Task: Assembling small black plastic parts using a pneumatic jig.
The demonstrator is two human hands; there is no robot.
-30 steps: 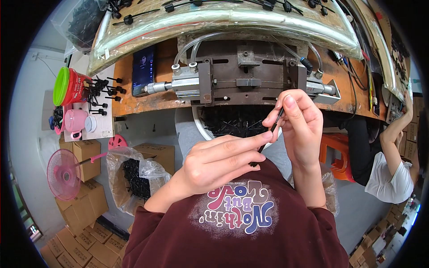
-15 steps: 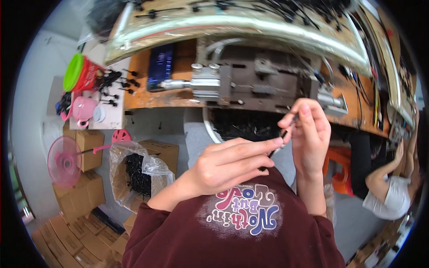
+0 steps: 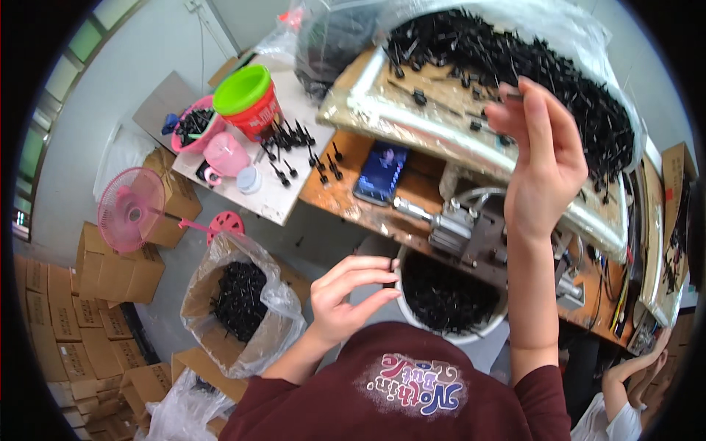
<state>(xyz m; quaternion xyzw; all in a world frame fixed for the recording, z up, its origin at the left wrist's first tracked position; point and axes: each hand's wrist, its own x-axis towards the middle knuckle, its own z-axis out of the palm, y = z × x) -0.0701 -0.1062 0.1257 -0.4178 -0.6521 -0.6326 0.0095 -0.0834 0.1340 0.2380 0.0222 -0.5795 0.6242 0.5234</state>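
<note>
My left hand (image 3: 346, 298) is low in front of my shirt, a small black part (image 3: 392, 273) pinched at its fingertips. My right hand (image 3: 544, 162) is lifted over the front of the raised shelf, its fingers curled together. Something small and dark shows at those fingertips, too little to name. Behind them, a heap of black plastic parts with thin stems (image 3: 507, 55) covers the shelf (image 3: 353, 121). Below my right forearm sits a metal clamping machine (image 3: 460, 234), partly hidden by the arm. A white tub (image 3: 452, 298) of black parts stands under the bench edge.
A phone (image 3: 381, 173) lies on the wooden bench, beside several black parts standing upright. Left of it are a red bucket with a green rim (image 3: 246, 103) and a pink basket (image 3: 198, 128). A lined carton (image 3: 243, 301) and pink fan (image 3: 132, 209) stand left. Another person's arm (image 3: 625, 378) shows right.
My hands have parted: the right has risen from beside the machine to over the shelf, while the left has dropped slightly leftward. The view has turned, bringing the heaped shelf into sight.
</note>
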